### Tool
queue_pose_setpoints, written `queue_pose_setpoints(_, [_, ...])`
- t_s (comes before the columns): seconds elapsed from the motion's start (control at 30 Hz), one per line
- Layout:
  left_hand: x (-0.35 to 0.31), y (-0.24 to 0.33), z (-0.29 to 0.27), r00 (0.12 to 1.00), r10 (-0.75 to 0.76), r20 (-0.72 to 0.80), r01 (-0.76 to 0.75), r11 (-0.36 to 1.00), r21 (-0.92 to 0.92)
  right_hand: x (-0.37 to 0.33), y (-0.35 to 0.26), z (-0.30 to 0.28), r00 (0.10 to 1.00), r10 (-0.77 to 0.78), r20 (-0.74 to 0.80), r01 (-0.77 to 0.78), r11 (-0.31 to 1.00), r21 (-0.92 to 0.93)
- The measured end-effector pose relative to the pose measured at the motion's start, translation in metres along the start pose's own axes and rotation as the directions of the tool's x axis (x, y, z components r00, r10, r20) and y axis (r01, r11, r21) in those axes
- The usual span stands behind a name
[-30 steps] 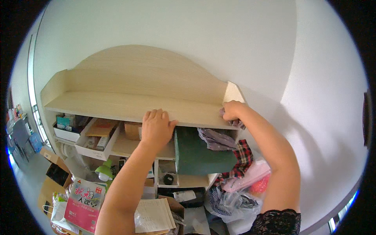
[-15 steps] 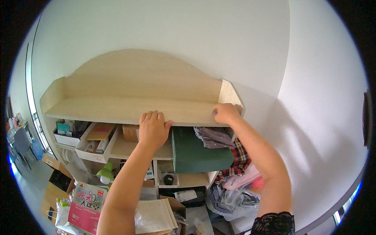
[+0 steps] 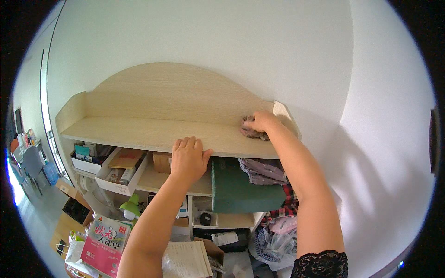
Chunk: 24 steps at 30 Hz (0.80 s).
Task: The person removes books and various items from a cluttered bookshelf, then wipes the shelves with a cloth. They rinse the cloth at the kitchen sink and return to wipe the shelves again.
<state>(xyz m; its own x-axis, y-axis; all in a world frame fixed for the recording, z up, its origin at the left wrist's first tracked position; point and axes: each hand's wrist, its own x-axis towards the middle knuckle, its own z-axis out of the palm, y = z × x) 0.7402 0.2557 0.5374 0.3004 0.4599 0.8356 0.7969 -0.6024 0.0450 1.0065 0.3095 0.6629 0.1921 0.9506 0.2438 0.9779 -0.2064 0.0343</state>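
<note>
A pale wooden shelf point(image 3: 153, 132) with a rounded back panel and low side walls spans the middle of the view. My left hand point(image 3: 190, 155) lies on its front edge, fingers on the top board and thumb out to the side, holding nothing. Towards the shelf's right end, my right hand point(image 3: 263, 121) is closed on a crumpled grey-brown cloth point(image 3: 250, 129), pressed against the top board. Part of the cloth is hidden under the fingers.
Under the shelf stand white open boxes point(image 3: 116, 185), a green box point(image 3: 243, 190) with a patterned grey cloth point(image 3: 263, 171) on it, and a green lamp point(image 3: 131, 204). Lower down are a pink book point(image 3: 104, 245), papers point(image 3: 185, 259) and plastic-bagged clothes point(image 3: 273, 245).
My right hand has moved back from the front right corner deeper onto the shelf, and the cloth in it now shows more. My left hand stays on the front edge. The view has shifted slightly.
</note>
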Motion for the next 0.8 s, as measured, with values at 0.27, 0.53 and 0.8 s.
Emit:
queue_pose_setpoints(0.27, [0.000,0.006,0.007,0.999,0.014,-0.048,-0.015,1.000,-0.009,0.050,-0.002,0.062,0.918,-0.390,-0.077,0.392,0.858,0.332])
queue_pose_setpoints(0.53, [0.001,0.005,0.002,0.999,0.034,-0.042,-0.034,0.999,0.000,0.038,-0.161,0.053,0.783,-0.621,-0.044,0.601,0.735,0.314])
queue_pose_setpoints(0.8, [-0.003,0.000,0.000,0.998,0.034,-0.049,-0.033,0.999,0.028,0.050,0.036,0.052,0.991,-0.116,0.067,0.105,0.984,0.144])
